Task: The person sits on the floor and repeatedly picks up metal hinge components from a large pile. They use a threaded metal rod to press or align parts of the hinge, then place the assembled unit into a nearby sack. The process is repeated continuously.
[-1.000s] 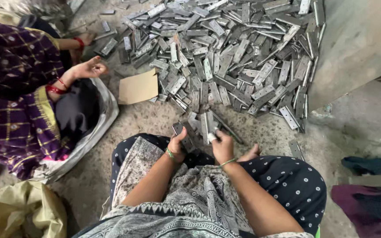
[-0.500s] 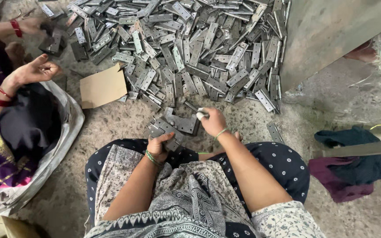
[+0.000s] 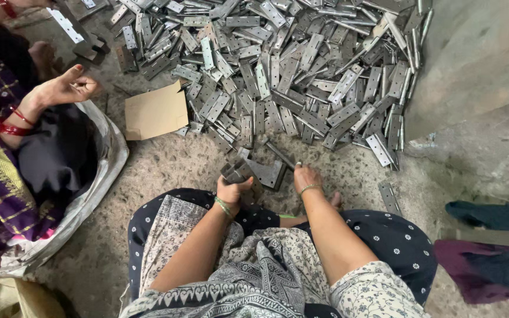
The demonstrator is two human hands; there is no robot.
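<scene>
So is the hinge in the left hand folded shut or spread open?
Spread open. The left hand grips one end of the metal hinge, and its two leaves splay apart in front of the knees rather than lying stacked.

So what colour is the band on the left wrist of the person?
Green, a thin band just below the left hand; the head view shows it.

hinges (image 3: 240, 172): grey metal, small stack | held upright | floor, near edge of big pile (image 3: 301, 65)
</scene>
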